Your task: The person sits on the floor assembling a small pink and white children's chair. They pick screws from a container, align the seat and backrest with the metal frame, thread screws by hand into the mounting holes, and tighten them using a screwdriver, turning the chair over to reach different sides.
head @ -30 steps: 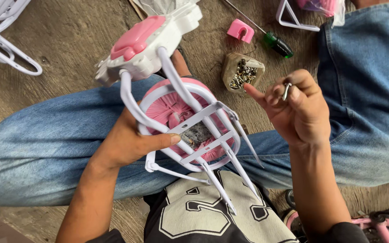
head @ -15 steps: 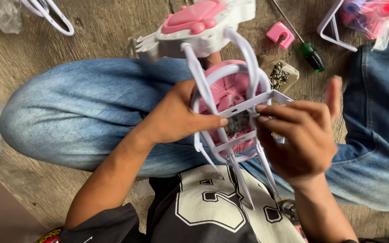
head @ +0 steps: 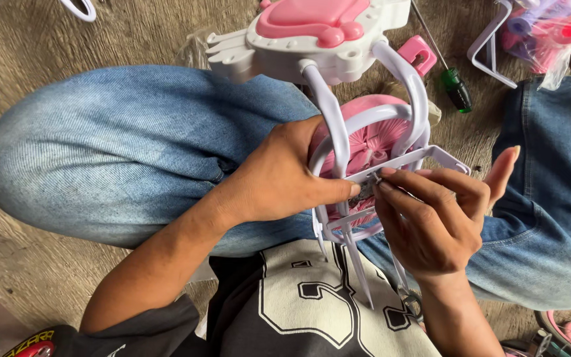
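At the centre of the frame, a white tubular plastic frame with a pink wheel inside it (head: 365, 142) rests across the person's blue-jeaned lap (head: 133, 145). The left hand (head: 279, 175) grips the frame from the left, fingers wrapped behind the tubes and thumb pressed flat along a white crossbar. The right hand (head: 431, 218) comes in from the lower right with thumb and forefinger pinched together on a small metal fastener (head: 373, 180) at that crossbar, just beside the left thumb tip; the other fingers are loosely spread, the little finger sticking up. The fastener is mostly hidden by the fingertips, so its kind is unclear.

At the top centre, the frame joins a white moulded plastic seat with a pink insert (head: 312, 30). Behind it, on the bare concrete floor (head: 87, 46), lie a small pink plastic block (head: 419, 53) and a green-handled screwdriver (head: 454, 86). At the upper right, a clear bag of pink and purple parts (head: 550, 33) sits beside another white frame piece (head: 494, 46).
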Motion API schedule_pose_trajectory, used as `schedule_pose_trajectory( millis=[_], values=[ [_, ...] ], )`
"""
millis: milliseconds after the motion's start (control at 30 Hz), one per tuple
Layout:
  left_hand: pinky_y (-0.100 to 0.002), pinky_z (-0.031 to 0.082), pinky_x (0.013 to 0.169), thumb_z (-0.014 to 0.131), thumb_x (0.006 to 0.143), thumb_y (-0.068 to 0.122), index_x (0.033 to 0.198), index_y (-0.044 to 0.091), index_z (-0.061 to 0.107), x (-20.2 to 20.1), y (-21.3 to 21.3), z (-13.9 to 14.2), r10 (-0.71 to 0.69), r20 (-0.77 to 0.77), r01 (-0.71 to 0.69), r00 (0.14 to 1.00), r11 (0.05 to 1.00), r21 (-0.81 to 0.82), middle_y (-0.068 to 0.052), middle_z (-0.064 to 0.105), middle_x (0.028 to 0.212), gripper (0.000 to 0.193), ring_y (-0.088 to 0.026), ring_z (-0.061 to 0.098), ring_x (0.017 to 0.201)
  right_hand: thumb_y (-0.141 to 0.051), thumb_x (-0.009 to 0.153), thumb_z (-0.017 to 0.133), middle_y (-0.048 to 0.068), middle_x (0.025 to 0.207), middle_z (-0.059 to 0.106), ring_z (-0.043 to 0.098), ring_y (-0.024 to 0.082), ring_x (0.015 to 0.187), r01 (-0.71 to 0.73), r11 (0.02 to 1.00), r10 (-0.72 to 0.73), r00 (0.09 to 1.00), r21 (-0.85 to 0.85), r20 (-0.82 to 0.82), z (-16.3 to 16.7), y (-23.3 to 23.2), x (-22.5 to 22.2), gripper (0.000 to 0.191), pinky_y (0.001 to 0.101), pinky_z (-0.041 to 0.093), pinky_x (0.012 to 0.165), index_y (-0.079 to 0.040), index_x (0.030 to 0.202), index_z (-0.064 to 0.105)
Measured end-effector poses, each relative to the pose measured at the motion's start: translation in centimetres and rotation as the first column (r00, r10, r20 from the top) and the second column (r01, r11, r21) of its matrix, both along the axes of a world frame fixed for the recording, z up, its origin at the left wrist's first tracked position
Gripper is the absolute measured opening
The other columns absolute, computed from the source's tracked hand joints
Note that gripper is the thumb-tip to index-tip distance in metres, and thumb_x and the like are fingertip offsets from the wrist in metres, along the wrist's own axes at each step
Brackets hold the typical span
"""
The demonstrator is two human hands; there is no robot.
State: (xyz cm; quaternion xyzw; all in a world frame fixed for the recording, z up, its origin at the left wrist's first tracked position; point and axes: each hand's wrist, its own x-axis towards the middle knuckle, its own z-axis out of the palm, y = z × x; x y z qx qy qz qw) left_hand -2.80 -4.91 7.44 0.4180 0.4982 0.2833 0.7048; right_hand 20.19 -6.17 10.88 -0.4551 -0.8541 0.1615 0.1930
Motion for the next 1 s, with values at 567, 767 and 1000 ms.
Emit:
schedule_pose_trajectory(
  millis=[567,767,1000],
  values=[
    [-0.029,0.061,0.076,0.086,0.074,0.021,0.108,0.005,0.063,0.1,-0.3,-0.4,0.002,-0.041,0.001,0.999,0.996,0.092,-0.003,0.074,0.089,0.044,-0.014,0.075,0.082,-0.003,0.090,0.088,0.004,0.103,0.073,0.065,0.025,0.103,0.021,1.000,-0.020,0.998,0.018,-0.063,-1.0,-0.5,-0.2,0.020,0.0580,0.021,0.129,-0.008,0.101,0.072],
    [-0.030,0.060,0.080,0.087,0.075,0.020,0.111,0.004,0.064,0.1,-0.3,-0.6,0.022,-0.019,-0.018,1.000,0.986,0.167,-0.005,0.072,0.097,0.046,-0.016,0.075,0.088,-0.001,0.091,0.091,0.004,0.104,0.073,0.063,0.025,0.103,0.028,0.999,-0.025,0.997,0.036,-0.071,-1.6,-0.8,0.0,0.024,0.0596,0.025,0.128,-0.008,0.102,0.071],
    [-0.029,0.061,0.077,0.085,0.076,0.018,0.116,0.004,0.063,0.1,-0.3,-0.6,0.023,0.020,-0.025,1.000,0.995,0.099,-0.003,0.074,0.092,0.048,-0.012,0.073,0.083,-0.007,0.095,0.090,0.003,0.107,0.069,0.061,0.025,0.106,0.041,0.999,-0.043,0.996,0.025,0.081,-1.0,-1.1,0.4,0.022,0.0576,0.022,0.130,-0.012,0.111,0.076]
  ],
)
